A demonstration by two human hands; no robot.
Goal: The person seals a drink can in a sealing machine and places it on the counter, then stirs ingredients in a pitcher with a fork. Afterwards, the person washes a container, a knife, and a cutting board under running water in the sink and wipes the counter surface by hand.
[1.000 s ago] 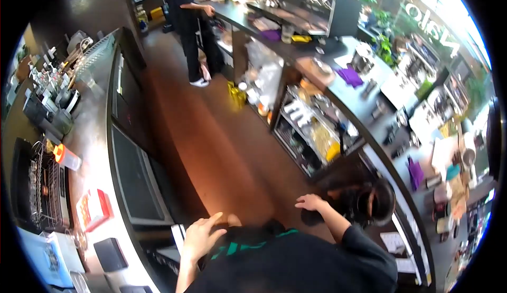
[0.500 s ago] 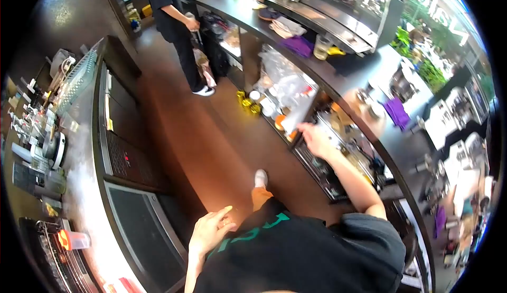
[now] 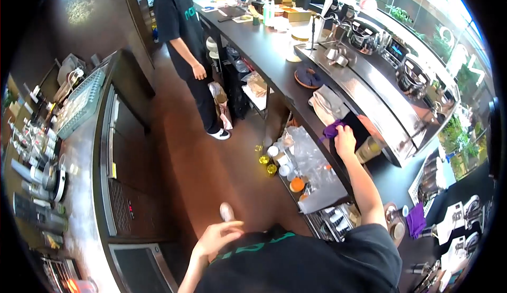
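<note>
My right hand reaches over the dark counter and its fingers are closed on a purple cloth. A beige and grey cloth lies just beyond it, and a clear jar stands to the right of the hand. My left hand hangs in front of my black shirt, fingers stretched out, with nothing in it.
An espresso machine sits along the counter. Below are an open shelf with plastic bags and yellow cans on the floor. A co-worker stands ahead. Another counter runs along the left.
My right hand has moved up and forward from over the lower shelf to the purple cloth on the counter and closed on it. My view has shifted forward. My left hand stays open.
</note>
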